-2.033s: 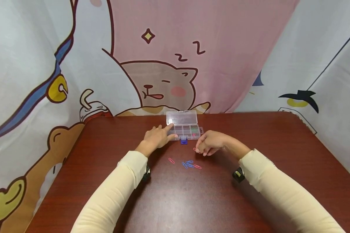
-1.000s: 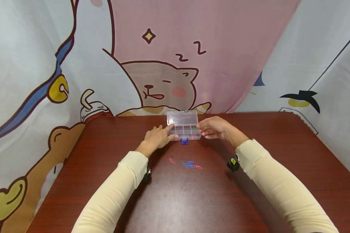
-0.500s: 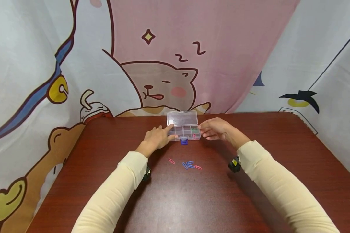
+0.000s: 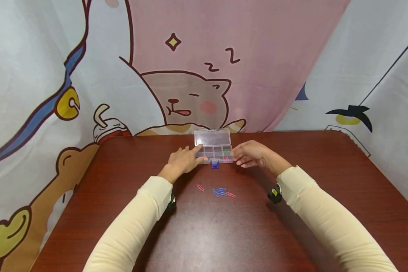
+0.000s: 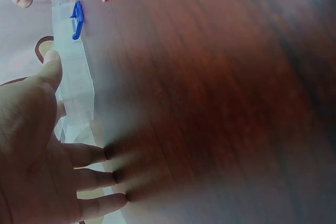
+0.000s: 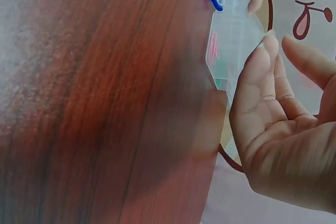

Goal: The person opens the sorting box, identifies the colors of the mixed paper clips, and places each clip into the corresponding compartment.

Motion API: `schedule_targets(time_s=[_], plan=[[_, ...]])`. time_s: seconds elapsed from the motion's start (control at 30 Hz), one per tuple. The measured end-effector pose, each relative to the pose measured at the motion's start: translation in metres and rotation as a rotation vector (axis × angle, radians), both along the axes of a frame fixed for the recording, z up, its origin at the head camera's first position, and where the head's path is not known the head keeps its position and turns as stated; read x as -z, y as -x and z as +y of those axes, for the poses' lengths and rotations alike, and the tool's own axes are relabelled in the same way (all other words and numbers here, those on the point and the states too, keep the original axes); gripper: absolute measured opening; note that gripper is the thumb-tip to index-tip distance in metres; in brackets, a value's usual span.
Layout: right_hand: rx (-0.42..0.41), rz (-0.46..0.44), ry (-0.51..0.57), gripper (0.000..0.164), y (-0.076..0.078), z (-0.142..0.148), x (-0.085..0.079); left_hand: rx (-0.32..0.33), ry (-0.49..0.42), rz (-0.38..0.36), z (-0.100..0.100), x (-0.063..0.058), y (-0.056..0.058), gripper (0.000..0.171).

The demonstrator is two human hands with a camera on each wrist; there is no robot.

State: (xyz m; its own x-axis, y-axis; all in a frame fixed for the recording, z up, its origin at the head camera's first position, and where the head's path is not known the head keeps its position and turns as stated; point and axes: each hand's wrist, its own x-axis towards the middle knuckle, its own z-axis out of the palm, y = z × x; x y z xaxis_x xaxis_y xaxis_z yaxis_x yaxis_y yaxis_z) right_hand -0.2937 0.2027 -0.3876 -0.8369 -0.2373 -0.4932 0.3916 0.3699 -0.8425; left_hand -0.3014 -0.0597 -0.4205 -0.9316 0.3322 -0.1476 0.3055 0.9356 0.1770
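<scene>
A clear plastic compartment box (image 4: 218, 154) stands near the table's far edge, its lid (image 4: 212, 138) raised. My left hand (image 4: 182, 160) rests at its left end, thumb along the front, fingers spread straight; three fingertips meet the table in the left wrist view. At the box's right end is my right hand (image 4: 253, 153). The right wrist view shows thumb and index finger parted with nothing between them. Pink paper clips (image 4: 226, 158) lie in the front right compartment, green ones (image 4: 226, 150) behind it. A blue latch (image 4: 215, 165) hangs down in front.
On the table before the box lie three blue paper clips (image 4: 215, 193) in a cluster, a pink paper clip (image 4: 231, 195) touching their right side. Another pink paper clip (image 4: 200, 187) lies apart on the left. A printed curtain (image 4: 258, 75) hangs behind the table.
My right hand pinched a pink paper clip off the table, carried it up to the box's right end and let go, then drew back slightly. My left hand has stayed still.
</scene>
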Motion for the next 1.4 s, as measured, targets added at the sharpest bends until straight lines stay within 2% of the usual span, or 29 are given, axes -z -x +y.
schedule_targets(time_s=[0.27,0.57,0.83,1.07,1.4], plan=[[-0.076,0.012,-0.066,0.034,-0.01,-0.008,0.003,0.005,-0.003,0.015,0.0,0.001,0.001,0.066],[-0.204,0.087,-0.248,0.015,-0.024,-0.025,0.008,0.003,-0.006,0.003,0.001,0.003,0.001,0.068],[-0.316,0.107,-0.342,0.006,-0.036,-0.041,0.02,0.001,-0.001,0.005,0.001,0.002,0.0,0.068],[-0.356,0.18,-0.427,0.006,-0.046,-0.052,0.021,0.004,0.001,0.008,0.001,0.001,0.0,0.068],[-0.394,0.251,-0.549,0.013,-0.049,-0.059,0.022,0.005,-0.012,0.007,0.0,0.001,0.0,0.067]])
